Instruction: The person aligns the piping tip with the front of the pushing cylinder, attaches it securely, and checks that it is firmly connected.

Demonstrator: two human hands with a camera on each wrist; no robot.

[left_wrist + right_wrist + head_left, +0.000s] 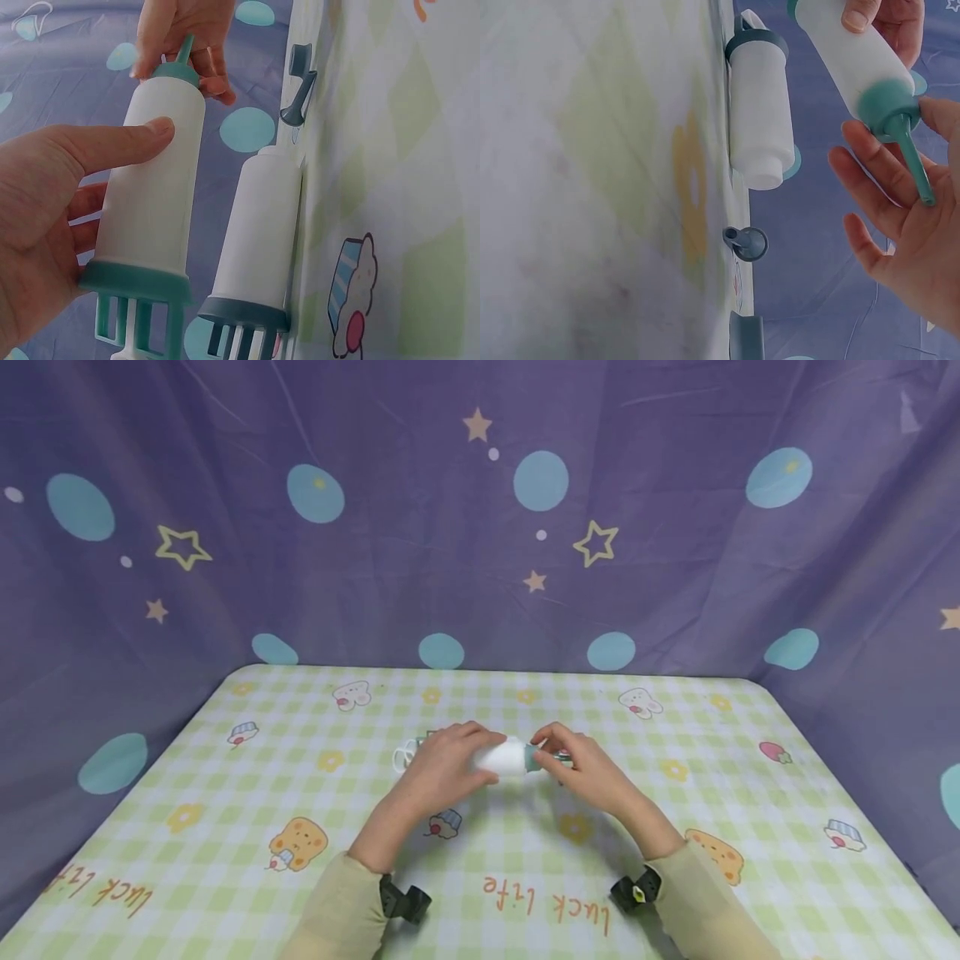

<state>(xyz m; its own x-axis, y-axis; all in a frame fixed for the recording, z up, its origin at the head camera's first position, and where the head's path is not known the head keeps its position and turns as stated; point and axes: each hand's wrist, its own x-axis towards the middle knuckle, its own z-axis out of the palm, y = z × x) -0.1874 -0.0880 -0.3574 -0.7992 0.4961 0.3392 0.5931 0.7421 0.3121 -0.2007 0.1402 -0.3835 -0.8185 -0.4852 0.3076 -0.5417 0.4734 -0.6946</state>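
My left hand [444,766] grips the white barrel [150,202] of a piping syringe, thumb laid along its front. At the barrel's lower end in the left wrist view is a green collar with an open-frame handle [142,322]. A green tapered nozzle [911,157] is on the opposite end. My right hand [588,770] pinches the nozzle's wide base between thumb and fingers, while its other fingers spread loosely. The syringe is held sideways between both hands in the head view. A second white syringe [761,112], with a blue-grey collar and no nozzle on its tip, lies beside it on the table.
A loose blue-grey nozzle [751,244] lies past the second syringe's tip. Farther along is another blue-grey piece [747,336]. The table has a green checked cloth [225,827], and a purple curtain [420,577] hangs behind its far edge.
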